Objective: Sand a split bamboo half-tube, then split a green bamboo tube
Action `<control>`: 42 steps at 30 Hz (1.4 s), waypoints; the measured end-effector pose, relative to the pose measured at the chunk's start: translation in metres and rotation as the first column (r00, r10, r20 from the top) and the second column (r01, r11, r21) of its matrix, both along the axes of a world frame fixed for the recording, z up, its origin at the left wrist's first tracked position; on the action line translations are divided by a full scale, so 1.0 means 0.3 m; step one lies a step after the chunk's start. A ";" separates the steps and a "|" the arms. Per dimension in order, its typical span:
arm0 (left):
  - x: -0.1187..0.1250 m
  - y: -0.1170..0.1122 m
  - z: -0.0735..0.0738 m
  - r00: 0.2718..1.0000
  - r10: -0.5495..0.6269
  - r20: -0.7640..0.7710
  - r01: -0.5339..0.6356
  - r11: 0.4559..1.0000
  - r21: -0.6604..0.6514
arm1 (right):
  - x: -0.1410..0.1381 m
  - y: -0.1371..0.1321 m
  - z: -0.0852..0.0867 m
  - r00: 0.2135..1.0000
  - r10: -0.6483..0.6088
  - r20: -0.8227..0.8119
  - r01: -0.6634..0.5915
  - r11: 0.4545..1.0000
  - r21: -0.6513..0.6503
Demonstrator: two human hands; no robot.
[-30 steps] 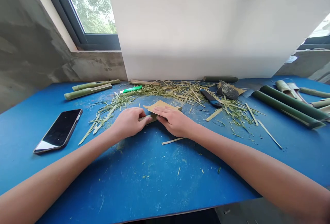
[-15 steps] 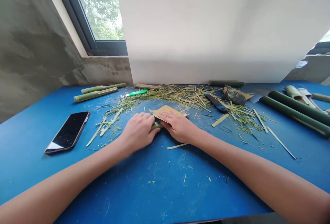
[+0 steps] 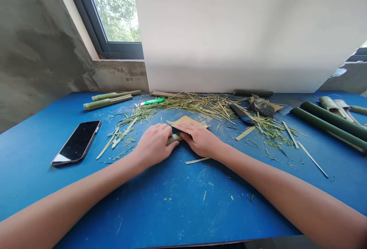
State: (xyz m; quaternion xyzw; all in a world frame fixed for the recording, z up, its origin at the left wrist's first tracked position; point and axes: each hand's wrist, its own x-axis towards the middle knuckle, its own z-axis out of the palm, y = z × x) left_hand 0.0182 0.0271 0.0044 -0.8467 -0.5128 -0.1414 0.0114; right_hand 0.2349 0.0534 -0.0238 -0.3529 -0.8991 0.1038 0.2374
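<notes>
In the middle of the blue table, my left hand (image 3: 155, 142) is wrapped round one end of a piece of bamboo (image 3: 174, 138), holding it low against the surface. My right hand (image 3: 197, 138) presses a tan sheet of sandpaper (image 3: 183, 120) over the bamboo's other part, fingers bent down across it. Much of the bamboo is hidden under the sheet and both hands. A pale bamboo strip (image 3: 197, 160) lies just below my right hand.
Behind my hands spreads a heap of bamboo shavings (image 3: 200, 105), with a green cutter (image 3: 153, 101) and a dark-handled knife (image 3: 241, 114). A phone (image 3: 77, 142) lies left, cut bamboo lengths (image 3: 329, 128) right. A dark stone-like block (image 3: 260, 106) sits behind.
My right hand and the sandpaper have shifted slightly right along the bamboo, and more of it shows between my hands. My left hand keeps its grip. The view has tilted a little.
</notes>
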 end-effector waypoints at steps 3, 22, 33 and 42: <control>0.003 -0.006 -0.006 0.999 0.003 -0.035 -0.003 1.000 0.013 | 0.000 0.001 0.003 1.000 -0.005 0.002 0.005 1.000 0.005; 0.007 -0.011 0.005 0.996 0.079 -0.032 -0.081 0.995 -0.064 | -0.003 -0.005 0.025 0.999 -0.039 -0.012 0.038 0.991 -0.130; 0.005 0.002 0.019 0.991 0.136 -0.012 -0.137 0.987 -0.085 | -0.018 -0.013 0.021 0.997 -0.071 -0.023 0.067 0.987 -0.145; 0.025 -0.010 0.021 0.988 0.141 -0.069 -0.147 0.985 -0.093 | -0.020 -0.019 0.027 0.997 -0.075 -0.017 0.072 0.990 -0.120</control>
